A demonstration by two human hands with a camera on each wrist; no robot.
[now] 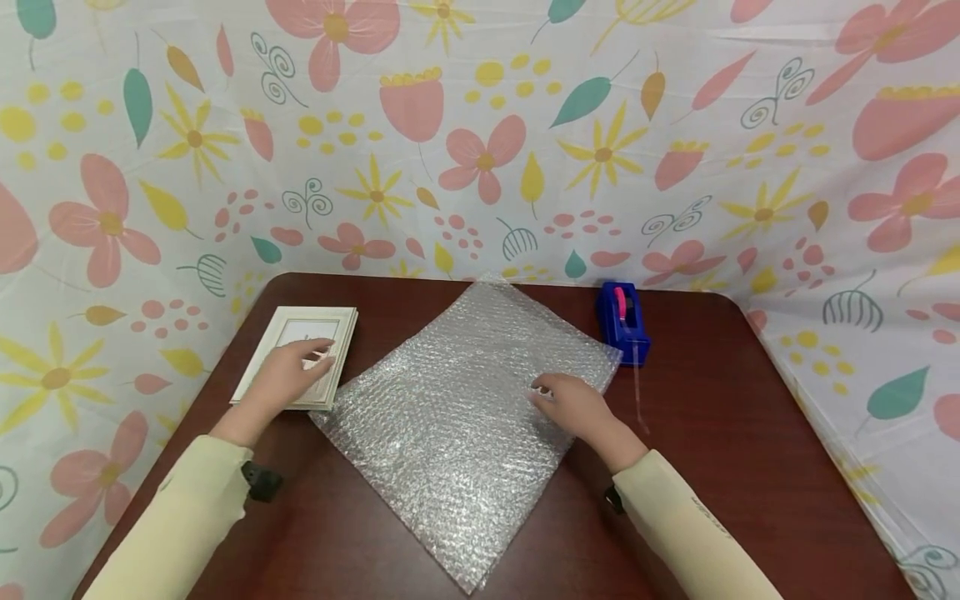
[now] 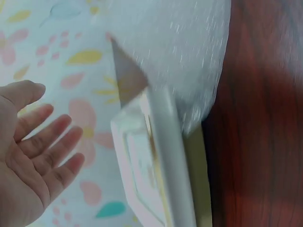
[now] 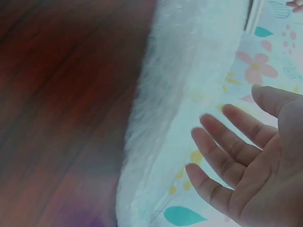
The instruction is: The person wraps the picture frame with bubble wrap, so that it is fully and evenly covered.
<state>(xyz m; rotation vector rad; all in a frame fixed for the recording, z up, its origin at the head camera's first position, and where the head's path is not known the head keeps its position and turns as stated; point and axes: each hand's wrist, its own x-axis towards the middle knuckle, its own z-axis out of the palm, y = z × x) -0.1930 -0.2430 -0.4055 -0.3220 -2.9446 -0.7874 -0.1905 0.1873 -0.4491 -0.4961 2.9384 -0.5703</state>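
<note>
A sheet of bubble wrap (image 1: 450, 400) lies flat on the table, turned so one corner points at the front edge. To its left is a white picture frame (image 1: 262, 354), close against the sheet's left corner; in the left wrist view the picture frame (image 2: 165, 156) shows its thick side. Above it hovers my left hand (image 1: 281, 379), fingers loosely bent and holding nothing. My right hand (image 1: 573, 406) is over the right part of the bubble wrap, also holding nothing. Both wrist views show relaxed, spread fingers on the left hand (image 2: 35, 151) and the right hand (image 3: 246, 156).
A blue tape dispenser (image 1: 624, 329) with a pink core stands at the back right, beside the sheet's right corner. A strip of clear tape (image 1: 637, 387) trails from it toward the front. Behind the dark wooden table (image 1: 720, 450) hangs a flowered cloth (image 1: 480, 125).
</note>
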